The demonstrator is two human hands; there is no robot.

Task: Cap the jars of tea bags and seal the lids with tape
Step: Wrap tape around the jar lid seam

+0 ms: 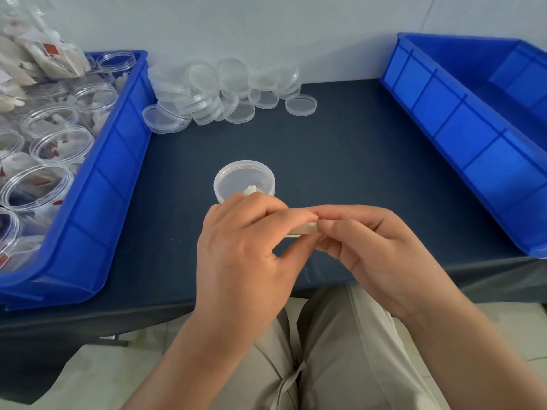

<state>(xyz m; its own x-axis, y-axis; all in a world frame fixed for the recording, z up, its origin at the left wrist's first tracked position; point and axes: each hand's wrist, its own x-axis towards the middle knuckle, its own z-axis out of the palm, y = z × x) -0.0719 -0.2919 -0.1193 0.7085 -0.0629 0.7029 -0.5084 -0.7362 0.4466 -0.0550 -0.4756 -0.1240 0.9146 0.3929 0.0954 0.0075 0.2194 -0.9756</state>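
- The jar (244,180) I am working on stands upright on the bench (340,161), just beyond my hands. Its clear lid is already on, and something pale, which I take for a tea bag, shows through the top.
- So the capping looks done for this one, and I judge the step in hand to be the sealing.
- The tape (302,229) is a thin, pale strip seen edge-on between my fingers. I cannot tell whether it is a roll or a loose length, nor whether an end is free.
- My left hand (245,247) curls round the near end of it, thumb and fingers closed on it.
- My right hand (376,247) pinches the other end, thumb tip against the edge, as if picking at it.
- Next, I think, a free end must be lifted, carried to the jar and pressed over the seam where lid meets wall. The jar will likely need steadying, as it is light.
- A pile of spare lids (225,90) lies at the back of the bench, well apart from the jar.
- The left bin (127,137) holds many open jars (50,143) with tea bags, not yet capped.
- The right bin (461,128) shows only bare blue inside, as far as I can see.
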